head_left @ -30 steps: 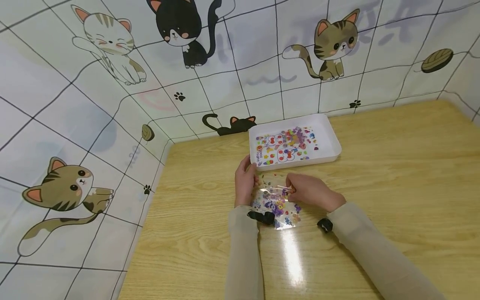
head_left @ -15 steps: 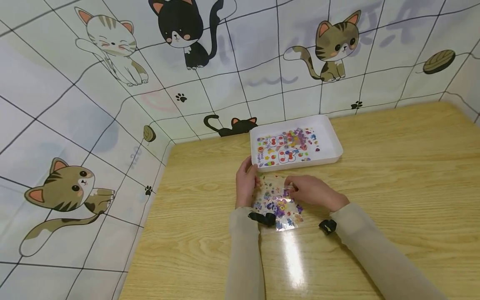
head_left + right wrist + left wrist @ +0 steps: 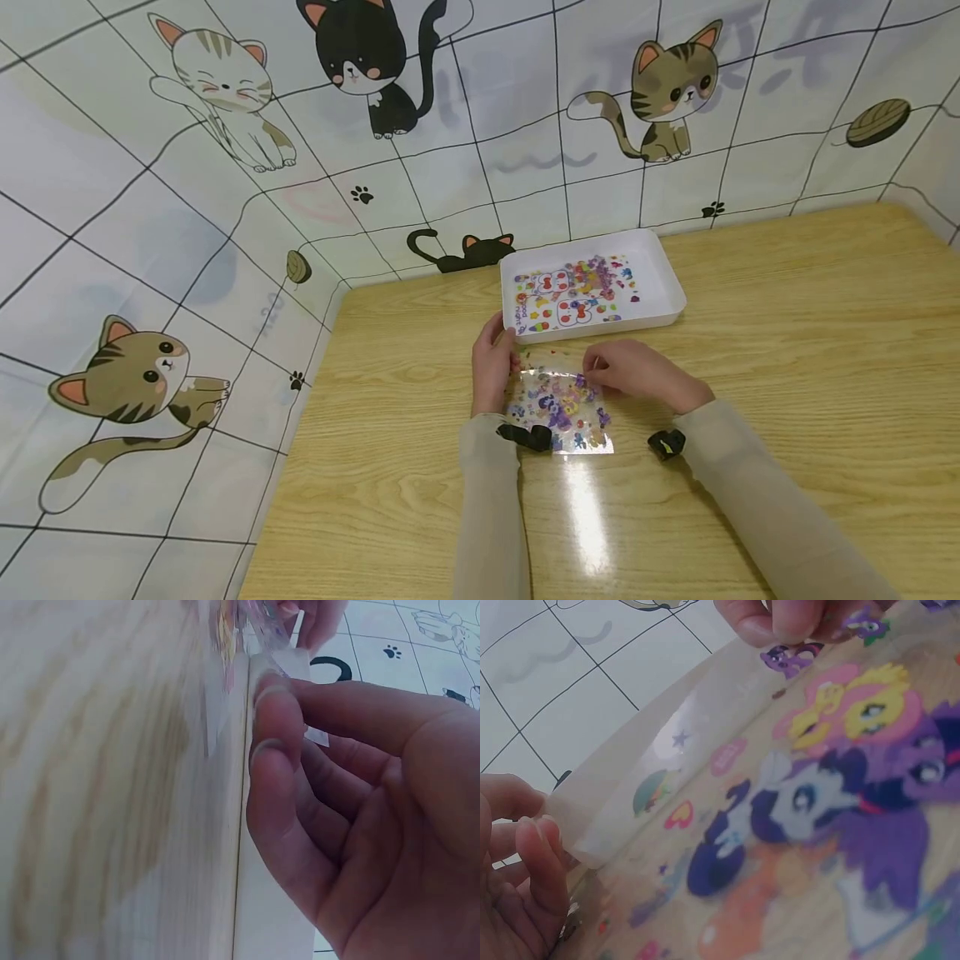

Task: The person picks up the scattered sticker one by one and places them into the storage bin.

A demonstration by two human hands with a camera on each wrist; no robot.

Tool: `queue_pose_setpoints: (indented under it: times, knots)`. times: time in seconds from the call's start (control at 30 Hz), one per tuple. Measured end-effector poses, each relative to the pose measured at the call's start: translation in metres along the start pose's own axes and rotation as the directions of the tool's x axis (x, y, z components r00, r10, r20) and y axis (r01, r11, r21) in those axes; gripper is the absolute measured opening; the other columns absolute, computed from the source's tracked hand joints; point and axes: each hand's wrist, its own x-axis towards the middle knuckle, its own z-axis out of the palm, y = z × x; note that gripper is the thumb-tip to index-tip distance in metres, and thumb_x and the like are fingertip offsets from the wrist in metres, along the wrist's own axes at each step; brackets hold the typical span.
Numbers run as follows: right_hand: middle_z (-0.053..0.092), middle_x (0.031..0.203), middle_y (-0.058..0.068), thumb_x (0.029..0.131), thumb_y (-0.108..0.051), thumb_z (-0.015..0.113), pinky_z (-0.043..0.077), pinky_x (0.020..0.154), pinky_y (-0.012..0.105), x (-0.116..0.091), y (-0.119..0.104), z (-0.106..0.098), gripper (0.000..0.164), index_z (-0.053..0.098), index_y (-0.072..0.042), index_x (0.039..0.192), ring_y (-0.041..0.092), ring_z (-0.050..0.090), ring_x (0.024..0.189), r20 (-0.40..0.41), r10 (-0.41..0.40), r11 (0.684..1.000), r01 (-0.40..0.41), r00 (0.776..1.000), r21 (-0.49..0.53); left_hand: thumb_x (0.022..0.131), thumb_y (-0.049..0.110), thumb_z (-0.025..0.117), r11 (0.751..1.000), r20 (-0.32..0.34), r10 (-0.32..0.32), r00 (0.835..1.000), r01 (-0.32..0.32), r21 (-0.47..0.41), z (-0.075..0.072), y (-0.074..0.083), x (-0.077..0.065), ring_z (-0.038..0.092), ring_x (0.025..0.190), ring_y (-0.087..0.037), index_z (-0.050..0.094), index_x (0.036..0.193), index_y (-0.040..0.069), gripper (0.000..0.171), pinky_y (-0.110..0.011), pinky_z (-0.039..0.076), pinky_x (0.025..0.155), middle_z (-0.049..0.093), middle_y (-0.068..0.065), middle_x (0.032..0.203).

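Observation:
A clear plastic sticker sheet (image 3: 558,408) printed with colourful cartoon ponies is held over the table between both hands. At its left side, my left hand (image 3: 492,367) pinches the far corner, beside the white tray's front left corner. My right hand (image 3: 637,372) pinches the right edge between thumb and fingertips. In the left wrist view, the ponies on the sticker sheet (image 3: 810,802) fill the lower right, and a plain clear strip bends up along the far edge. The right wrist view shows the right hand's fingertips (image 3: 277,727) on the sheet's edge.
A white tray (image 3: 663,279) stands just beyond the hands, against the wall, with other colourful sticker sheets (image 3: 573,292) inside. Wood-grain table (image 3: 787,350) extends to the right and in front. The wall (image 3: 525,133) bears cat drawings and closes off the back and left.
My right hand has shifted a little to the right, its fingers now at the sheet's right edge. The sheet has moved slightly right. My left hand stays in place.

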Motion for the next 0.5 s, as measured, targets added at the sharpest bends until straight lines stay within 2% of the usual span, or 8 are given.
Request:
queue_pose_setpoints:
  times: [0.23, 0.5]
  knots:
    - [0.053, 0.058, 0.000, 0.089, -0.018, 0.052, 0.039, 0.046, 0.027, -0.0004, 0.0033, -0.0024, 0.010, 0.061, -0.013, 0.089, 0.011, 0.046, 0.047, -0.021, 0.007, 1.000, -0.007, 1.000, -0.009, 0.091, 0.026, 0.049, 1.000, -0.016, -0.008, 1.000, 0.008, 0.016, 0.0008, -0.0010, 0.0004, 0.044, 0.045, -0.012, 0.047, 0.130, 0.023, 0.039, -0.026, 0.042, 0.038, 0.052, 0.001, 0.121]
    - [0.052, 0.064, -0.005, 0.089, -0.024, 0.054, 0.040, 0.050, 0.027, 0.0011, 0.0085, -0.0040, 0.011, 0.063, -0.017, 0.090, 0.011, 0.046, 0.055, -0.071, -0.008, 1.000, 0.006, 0.997, -0.029, 0.091, 0.028, 0.048, 1.000, -0.010, -0.019, 1.000, 0.019, 0.016, 0.0014, -0.0006, -0.0006, 0.044, 0.047, -0.013, 0.045, 0.131, 0.023, 0.040, -0.025, 0.041, 0.039, 0.051, -0.001, 0.124]
